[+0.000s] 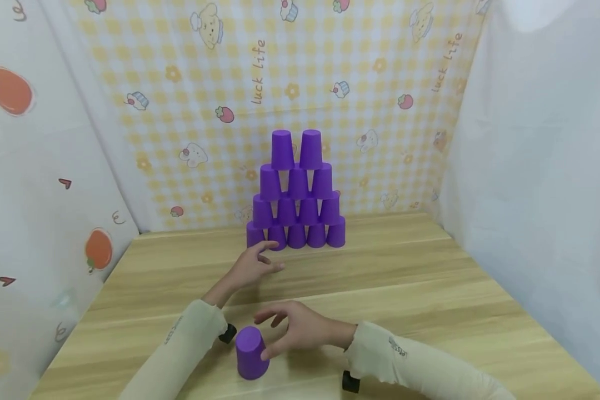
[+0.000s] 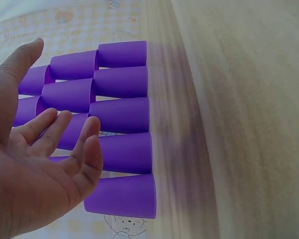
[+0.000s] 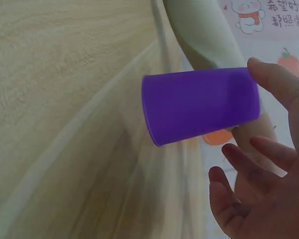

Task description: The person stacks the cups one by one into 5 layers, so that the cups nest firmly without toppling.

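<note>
A single purple cup (image 1: 251, 354) stands upside down near the front of the table. Just to its right is my right hand (image 1: 302, 328), fingers loosely bent and spread. Its thumb (image 3: 271, 79) reaches the cup's closed end, while the other fingers are off the cup; whether the thumb touches cannot be told. Farther back, my left hand (image 1: 250, 268) hovers before the lower left of a pyramid of purple cups (image 1: 298, 183), its fingers relaxed and holding nothing. The pyramid's upside-down cups rise in several rows, with two cups side by side on top.
The wooden table (image 1: 405, 278) extends to both sides of the arms. Behind the pyramid hangs a yellow checked cloth (image 1: 330, 66). White cloths line the left and right sides. Each sleeve has a dark object (image 1: 351, 381) beneath its cuff.
</note>
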Demonstrator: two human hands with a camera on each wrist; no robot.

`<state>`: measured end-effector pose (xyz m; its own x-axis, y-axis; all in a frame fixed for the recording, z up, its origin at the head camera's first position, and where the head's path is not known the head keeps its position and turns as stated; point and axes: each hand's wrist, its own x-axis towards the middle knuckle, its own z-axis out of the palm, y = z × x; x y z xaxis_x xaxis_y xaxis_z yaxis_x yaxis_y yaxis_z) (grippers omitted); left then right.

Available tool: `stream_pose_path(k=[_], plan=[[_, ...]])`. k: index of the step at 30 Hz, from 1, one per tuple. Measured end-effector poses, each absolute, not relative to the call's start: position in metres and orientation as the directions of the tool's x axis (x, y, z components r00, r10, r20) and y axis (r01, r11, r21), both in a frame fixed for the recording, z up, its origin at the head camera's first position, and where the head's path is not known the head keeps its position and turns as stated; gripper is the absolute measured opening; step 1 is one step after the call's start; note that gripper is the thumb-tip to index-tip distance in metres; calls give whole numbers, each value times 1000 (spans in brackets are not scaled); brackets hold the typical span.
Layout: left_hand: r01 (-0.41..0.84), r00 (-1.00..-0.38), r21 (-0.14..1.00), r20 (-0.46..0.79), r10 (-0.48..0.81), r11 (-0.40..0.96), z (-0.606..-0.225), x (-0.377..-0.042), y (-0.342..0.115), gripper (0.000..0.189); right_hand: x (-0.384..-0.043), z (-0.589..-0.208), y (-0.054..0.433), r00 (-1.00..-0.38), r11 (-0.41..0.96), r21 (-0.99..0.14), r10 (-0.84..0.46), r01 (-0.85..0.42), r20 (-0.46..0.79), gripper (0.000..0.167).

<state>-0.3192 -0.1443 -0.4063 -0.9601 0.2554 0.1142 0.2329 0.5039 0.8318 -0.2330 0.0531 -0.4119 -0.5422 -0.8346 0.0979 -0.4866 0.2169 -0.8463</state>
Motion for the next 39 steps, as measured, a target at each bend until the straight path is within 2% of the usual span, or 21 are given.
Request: stream_pose_path(k=[12, 16, 21, 25, 30, 39], plan=[[238, -960, 833, 124, 250, 500, -408, -320, -150, 68, -229, -422, 39, -474, 154, -863, -874, -482, 109, 50], [238, -959, 842, 125, 254, 484, -409, -321, -149, 65, -232, -423, 44, -489, 150, -874, -865, -463, 110, 47], [243, -956, 855, 131, 262, 458, -410, -322, -147, 60, -238, -423, 58, -568, 182, -889, -817, -419, 101, 47], [224, -960, 861, 115, 255, 456, -412, -322, -148, 61, -243, -420, 72, -665, 250, -892, -743, -376, 72, 48], [213, -959, 878, 104, 263, 429, -413, -324, -148, 61, -256, -415, 85, -778, 284, -896, -619, -343, 101, 48], [213, -955, 899, 110, 274, 383, -413, -322, -147, 66, -273, -414, 94, -899, 275, -911, -398, -307, 183, 51]])
